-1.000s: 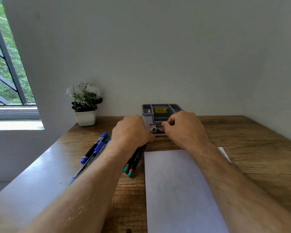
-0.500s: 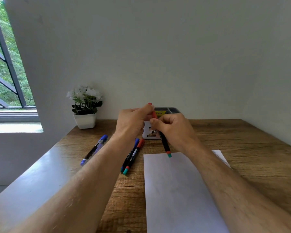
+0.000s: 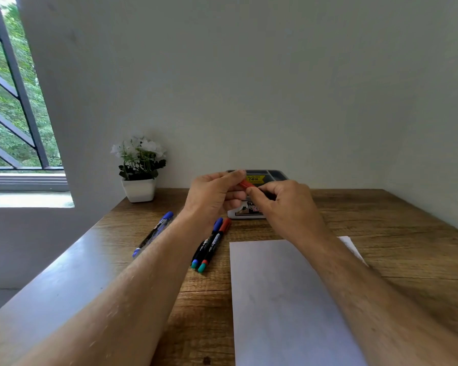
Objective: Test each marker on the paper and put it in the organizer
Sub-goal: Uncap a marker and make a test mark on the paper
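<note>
Marker point(image 3: 247, 184) w/ red cap is held above desk, in front of organizer point(image 3: 273, 174), left hand point(image 3: 212, 196) pinching cap, right hand point(image 3: 286, 207) gripping barrel — uncapping step, prob; next needs cap off, tip to paper point(image 3: 283, 299).

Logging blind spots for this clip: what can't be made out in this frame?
- Red-capped black marker, head view: barrel hidden by the right hand; cap on or off unclear.
- Grey plastic organizer: front covered by both hands, compartments too shallowly seen to judge contents.
- Left hand: fingertips on the cap partly hidden.
- White paper sheet: near end cut off by the bottom edge.
</note>
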`<action>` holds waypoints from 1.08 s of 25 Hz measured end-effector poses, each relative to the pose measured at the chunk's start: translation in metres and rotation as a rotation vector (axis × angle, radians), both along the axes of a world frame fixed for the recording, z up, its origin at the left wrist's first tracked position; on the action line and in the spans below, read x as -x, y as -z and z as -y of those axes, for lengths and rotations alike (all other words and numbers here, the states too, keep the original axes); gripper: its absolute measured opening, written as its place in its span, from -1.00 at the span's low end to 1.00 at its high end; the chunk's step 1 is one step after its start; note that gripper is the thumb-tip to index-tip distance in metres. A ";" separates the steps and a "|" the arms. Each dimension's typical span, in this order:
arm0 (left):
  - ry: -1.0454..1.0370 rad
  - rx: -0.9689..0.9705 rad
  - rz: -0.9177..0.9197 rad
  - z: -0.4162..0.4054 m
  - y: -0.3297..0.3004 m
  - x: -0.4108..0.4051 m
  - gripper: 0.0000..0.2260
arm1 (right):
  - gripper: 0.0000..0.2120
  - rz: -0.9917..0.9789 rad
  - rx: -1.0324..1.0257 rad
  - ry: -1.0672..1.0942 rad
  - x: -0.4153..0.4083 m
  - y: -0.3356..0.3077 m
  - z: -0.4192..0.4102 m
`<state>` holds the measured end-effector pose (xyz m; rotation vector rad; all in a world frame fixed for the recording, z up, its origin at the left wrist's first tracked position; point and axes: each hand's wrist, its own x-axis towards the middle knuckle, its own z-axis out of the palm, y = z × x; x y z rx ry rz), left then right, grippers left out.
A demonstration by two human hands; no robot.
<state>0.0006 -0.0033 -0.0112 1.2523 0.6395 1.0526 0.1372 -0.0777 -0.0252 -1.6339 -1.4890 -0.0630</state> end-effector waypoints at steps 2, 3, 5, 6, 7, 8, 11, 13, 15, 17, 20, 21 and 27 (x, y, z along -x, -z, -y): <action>0.016 0.005 -0.005 -0.001 0.000 0.000 -0.76 | -0.66 0.027 0.017 0.013 -0.001 0.000 0.000; 0.019 0.012 0.001 -0.001 0.000 0.001 -0.76 | -0.66 0.038 0.029 0.026 -0.001 -0.002 0.000; 0.016 0.028 0.022 -0.003 0.000 0.001 -0.79 | -0.65 0.056 0.051 0.059 -0.004 -0.005 0.002; 0.014 0.032 0.032 -0.004 -0.001 0.003 -0.81 | -0.62 0.064 0.062 0.072 -0.005 -0.006 0.002; 0.019 0.034 0.039 -0.004 -0.002 0.004 -0.83 | -0.59 0.074 0.072 0.084 -0.006 -0.006 0.002; 0.028 0.035 0.039 -0.005 -0.004 0.006 -0.85 | -0.58 0.088 0.083 0.099 -0.007 -0.004 0.002; 0.058 0.076 0.076 -0.009 -0.009 0.015 -0.87 | -0.59 0.076 0.073 0.122 -0.010 -0.002 0.002; 0.092 0.135 0.139 -0.011 -0.010 0.019 -0.85 | -0.59 -0.060 0.004 0.078 -0.011 -0.003 0.005; 0.125 0.170 0.160 -0.010 -0.009 0.018 -0.86 | -0.58 -0.234 -0.073 0.004 -0.009 -0.005 0.006; 0.186 0.147 0.103 -0.008 -0.006 0.013 -0.76 | -0.60 -0.334 -0.111 -0.040 -0.006 -0.003 0.005; 0.234 -0.114 -0.286 -0.003 -0.006 0.010 -0.75 | -0.74 -0.453 -0.105 -0.096 -0.005 0.000 0.003; 0.217 -0.244 -0.483 0.000 -0.009 0.011 -0.83 | -0.81 -0.491 -0.105 -0.119 -0.005 0.001 0.003; 0.328 -0.676 -1.214 0.006 -0.005 0.009 -0.75 | -0.77 -0.698 -0.197 -0.113 0.002 0.004 0.005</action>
